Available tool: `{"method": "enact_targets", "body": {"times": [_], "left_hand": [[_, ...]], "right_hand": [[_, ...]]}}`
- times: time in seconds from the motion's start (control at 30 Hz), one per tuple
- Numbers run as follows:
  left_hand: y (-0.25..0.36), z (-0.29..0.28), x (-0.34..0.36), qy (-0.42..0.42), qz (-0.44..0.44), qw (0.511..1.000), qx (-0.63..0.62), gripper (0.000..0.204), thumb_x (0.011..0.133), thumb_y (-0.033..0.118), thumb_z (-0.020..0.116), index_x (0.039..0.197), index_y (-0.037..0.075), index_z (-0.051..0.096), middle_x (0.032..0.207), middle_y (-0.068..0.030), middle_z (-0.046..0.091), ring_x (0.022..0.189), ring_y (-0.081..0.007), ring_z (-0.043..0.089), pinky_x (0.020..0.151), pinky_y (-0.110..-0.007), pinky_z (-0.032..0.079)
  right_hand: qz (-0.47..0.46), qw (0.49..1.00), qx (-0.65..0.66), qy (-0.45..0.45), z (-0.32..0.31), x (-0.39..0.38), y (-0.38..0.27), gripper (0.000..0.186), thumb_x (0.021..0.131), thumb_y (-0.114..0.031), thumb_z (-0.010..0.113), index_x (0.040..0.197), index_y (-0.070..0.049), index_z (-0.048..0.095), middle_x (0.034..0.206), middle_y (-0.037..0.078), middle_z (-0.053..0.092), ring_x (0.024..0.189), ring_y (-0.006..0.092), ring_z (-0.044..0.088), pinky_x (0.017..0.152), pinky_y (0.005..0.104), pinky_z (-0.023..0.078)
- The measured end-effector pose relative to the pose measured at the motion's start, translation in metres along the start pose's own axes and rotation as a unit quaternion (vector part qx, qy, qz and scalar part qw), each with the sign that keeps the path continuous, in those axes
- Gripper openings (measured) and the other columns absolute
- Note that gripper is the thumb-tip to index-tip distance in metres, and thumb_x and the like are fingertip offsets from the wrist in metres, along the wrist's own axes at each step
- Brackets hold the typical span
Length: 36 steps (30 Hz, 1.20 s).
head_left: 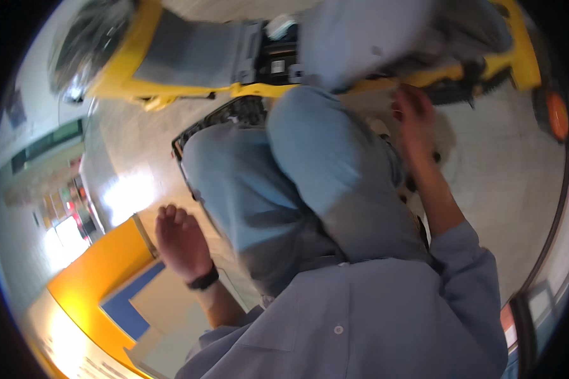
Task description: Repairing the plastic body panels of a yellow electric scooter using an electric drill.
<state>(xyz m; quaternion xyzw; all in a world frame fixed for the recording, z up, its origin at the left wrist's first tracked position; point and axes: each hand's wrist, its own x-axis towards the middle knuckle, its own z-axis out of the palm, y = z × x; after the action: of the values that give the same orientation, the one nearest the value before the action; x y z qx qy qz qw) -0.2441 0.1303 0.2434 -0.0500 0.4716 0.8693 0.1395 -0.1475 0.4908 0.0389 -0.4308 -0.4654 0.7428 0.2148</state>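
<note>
My left hand (183, 243), with a dark band on its wrist, hangs in the air beside my left knee. Its fingers are loosely bent and nothing shows in them. My right hand (415, 120) reaches forward past my right knee, near the lower edge of a yellow and grey scooter-like vehicle (189, 60). Motion smears its fingers, and a small dark red spot (396, 111) shows at them. Whether that is a held thing I cannot make out. A grey panel (360, 47) covers the vehicle's right part, next to an uncovered dark recess (277, 63).
A black open tray or case (239, 112) lies on the floor, partly hidden behind my knees. Cardboard (171, 297) and a yellow-orange panel (101, 265) stand at the left. An orange and black wheel-like part (555, 115) is at the far right.
</note>
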Motion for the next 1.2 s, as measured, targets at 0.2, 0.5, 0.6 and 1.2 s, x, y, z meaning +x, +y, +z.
{"method": "enact_targets", "body": {"times": [0.2, 0.5, 0.6, 1.2], "left_hand": [[-0.122, -0.240, 0.066, 0.164, -0.092, 0.979, -0.079, 0.006, 0.085, 0.004, 0.052, 0.086, 0.006, 0.058, 0.082, -0.0067, 0.060, 0.078, -0.0188, 0.057, 0.072, -0.030, 0.046], [-0.231, -0.367, 0.062, 0.499, -0.165, 0.829, -0.191, 0.011, 0.090, 0.010, 0.046, 0.096, 0.004, 0.054, 0.083, -0.0082, 0.057, 0.076, -0.0232, 0.058, 0.068, -0.031, 0.052], [-0.235, -0.378, 0.075, 0.474, -0.160, 0.830, -0.247, 0.016, 0.091, 0.017, 0.049, 0.093, 0.002, 0.053, 0.085, -0.0107, 0.057, 0.079, -0.0247, 0.057, 0.069, -0.032, 0.052], [-0.192, -0.359, 0.109, 0.419, -0.224, 0.878, -0.054, 0.051, 0.085, 0.055, 0.049, 0.109, 0.011, 0.053, 0.111, -0.0091, 0.058, 0.094, -0.0253, 0.057, 0.080, -0.045, 0.047]], "right_hand": [[-0.093, 0.991, -0.091, 0.018, -0.012, 0.034, 0.026, 0.032, 0.090, -0.015, 0.062, 0.116, 0.002, 0.055, 0.107, 0.009, 0.061, 0.097, 0.0168, 0.059, 0.081, 0.0301, 0.049], [0.240, 0.961, 0.106, -0.089, -0.028, 0.071, 0.021, 0.042, 0.097, -0.029, 0.046, 0.130, -0.003, 0.045, 0.131, 0.009, 0.049, 0.121, 0.0215, 0.045, 0.101, 0.0376, 0.036], [0.253, 0.964, 0.074, 0.034, -0.034, 0.094, 0.004, 0.043, 0.099, -0.034, 0.042, 0.130, -0.004, 0.045, 0.130, 0.013, 0.050, 0.122, 0.0246, 0.045, 0.102, 0.0398, 0.035], [0.162, 0.986, 0.028, 0.035, 0.027, 0.007, -0.025, 0.008, 0.087, -0.017, 0.059, 0.090, -0.009, 0.059, 0.079, 0.000, 0.062, 0.072, 0.0129, 0.059, 0.061, 0.0254, 0.045]]}}
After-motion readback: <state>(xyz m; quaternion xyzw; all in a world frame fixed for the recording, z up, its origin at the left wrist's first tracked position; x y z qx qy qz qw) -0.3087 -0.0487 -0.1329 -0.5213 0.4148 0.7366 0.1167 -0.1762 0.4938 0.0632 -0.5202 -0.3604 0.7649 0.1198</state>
